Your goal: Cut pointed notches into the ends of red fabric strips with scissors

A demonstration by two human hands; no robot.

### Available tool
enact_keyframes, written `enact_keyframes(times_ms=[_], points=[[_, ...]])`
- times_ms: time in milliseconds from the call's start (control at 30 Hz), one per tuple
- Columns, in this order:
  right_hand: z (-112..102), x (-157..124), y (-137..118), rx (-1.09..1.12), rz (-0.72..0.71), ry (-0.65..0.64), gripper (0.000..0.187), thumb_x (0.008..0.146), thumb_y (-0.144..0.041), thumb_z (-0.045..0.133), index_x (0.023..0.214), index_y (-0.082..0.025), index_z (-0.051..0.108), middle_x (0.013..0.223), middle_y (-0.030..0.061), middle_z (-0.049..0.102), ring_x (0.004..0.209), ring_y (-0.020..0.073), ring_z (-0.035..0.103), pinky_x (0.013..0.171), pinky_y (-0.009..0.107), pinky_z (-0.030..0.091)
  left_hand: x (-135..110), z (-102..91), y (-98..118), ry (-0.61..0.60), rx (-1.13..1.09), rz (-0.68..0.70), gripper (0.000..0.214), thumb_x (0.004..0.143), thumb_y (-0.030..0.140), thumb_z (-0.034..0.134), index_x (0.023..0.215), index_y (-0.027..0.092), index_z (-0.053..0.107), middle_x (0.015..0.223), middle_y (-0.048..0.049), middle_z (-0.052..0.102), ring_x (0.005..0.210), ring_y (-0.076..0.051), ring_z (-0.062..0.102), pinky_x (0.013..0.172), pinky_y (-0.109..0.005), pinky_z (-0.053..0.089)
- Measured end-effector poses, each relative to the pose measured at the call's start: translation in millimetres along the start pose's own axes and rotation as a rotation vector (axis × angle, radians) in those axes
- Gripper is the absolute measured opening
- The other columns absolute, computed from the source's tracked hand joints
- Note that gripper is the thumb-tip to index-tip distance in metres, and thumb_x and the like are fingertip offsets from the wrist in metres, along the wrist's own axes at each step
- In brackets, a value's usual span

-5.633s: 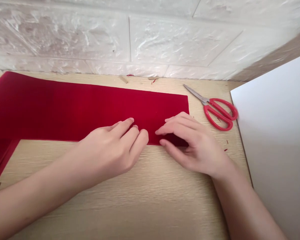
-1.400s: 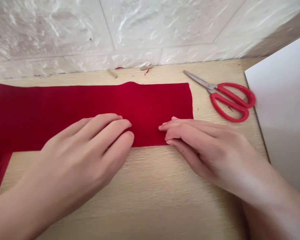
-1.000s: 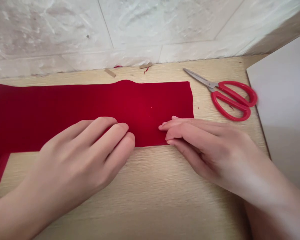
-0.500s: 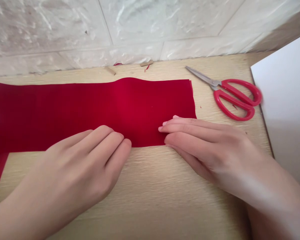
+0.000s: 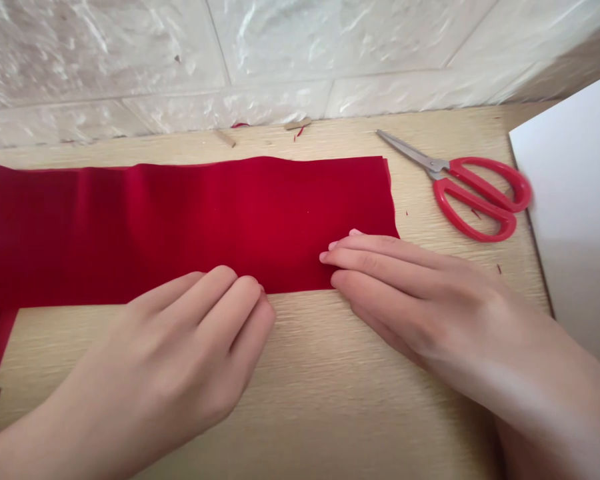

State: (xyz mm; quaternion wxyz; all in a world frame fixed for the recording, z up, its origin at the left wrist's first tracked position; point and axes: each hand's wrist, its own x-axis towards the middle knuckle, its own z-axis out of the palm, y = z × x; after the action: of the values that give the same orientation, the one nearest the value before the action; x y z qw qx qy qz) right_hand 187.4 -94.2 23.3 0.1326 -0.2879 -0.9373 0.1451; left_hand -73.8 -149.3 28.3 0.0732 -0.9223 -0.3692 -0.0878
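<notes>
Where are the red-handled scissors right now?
In the head view, the red-handled scissors lie on the light wood tabletop at the right, past the end of the red fabric strip, above the right hand, their handles reaching the white sheet.

red fabric strip (image 5: 230,223): top-edge hump flattened | creases (image 5: 93,200): new, at left part | left hand (image 5: 180,357): fingertips slid down to near edge | right hand (image 5: 430,303): lying flatter than first frame | scissors (image 5: 480,200): further right in view

Bright even light, faint shadows, soft blur on the right forearm (image 5: 540,407).
</notes>
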Motion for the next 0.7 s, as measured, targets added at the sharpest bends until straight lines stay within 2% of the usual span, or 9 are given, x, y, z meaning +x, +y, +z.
enact_keyframes(times_ms=[167,333,567,700], points=[[-1.7,-0.4,-1.5,-0.021,-0.013,-0.033,0.04,0.103,-0.005,0.039,0.111,-0.01,0.078,0.131,0.0163,0.076,0.127,0.0346,0.07,0.106,0.047,0.06,1.2,-0.1,3.9,0.001,-0.029,-0.001,0.03,0.096,0.0,0.041,0.081,0.016,0.062,0.077,-0.0056,0.064,0.069,-0.023,0.061,0.054,-0.04,0.043],[-5.3,0.6,-3.0,-0.017,-0.002,-0.046,0.039,0.104,-0.007,0.039,0.105,-0.01,0.078,0.131,0.0165,0.077,0.127,0.0358,0.07,0.106,0.049,0.06,0.7,-0.6,3.9,-0.007,-0.038,-0.017,0.029,0.096,0.0,0.041,0.084,0.014,0.063,0.08,-0.0076,0.067,0.07,-0.026,0.065,0.05,-0.04,0.042],[-4.7,4.3,-4.1,-0.008,0.018,-0.059,0.04,0.105,-0.009,0.039,0.099,-0.013,0.079,0.126,0.0146,0.078,0.126,0.0337,0.071,0.11,0.048,0.059,2.8,-4.0,9.1,-0.021,0.065,-0.017,0.032,0.091,-0.007,0.04,0.094,0.006,0.069,0.088,-0.0139,0.075,0.076,-0.03,0.072,0.055,-0.043,0.059],[-3.7,3.0,-4.8,-0.029,0.0,-0.065,0.035,0.102,-0.006,0.045,0.098,-0.012,0.079,0.13,0.0163,0.077,0.128,0.0356,0.07,0.111,0.05,0.058,3.5,-7.1,12.7,-0.036,0.157,-0.009,0.036,0.091,-0.007,0.04,0.101,0.004,0.073,0.094,-0.0148,0.08,0.082,-0.03,0.077,0.059,-0.039,0.065]])
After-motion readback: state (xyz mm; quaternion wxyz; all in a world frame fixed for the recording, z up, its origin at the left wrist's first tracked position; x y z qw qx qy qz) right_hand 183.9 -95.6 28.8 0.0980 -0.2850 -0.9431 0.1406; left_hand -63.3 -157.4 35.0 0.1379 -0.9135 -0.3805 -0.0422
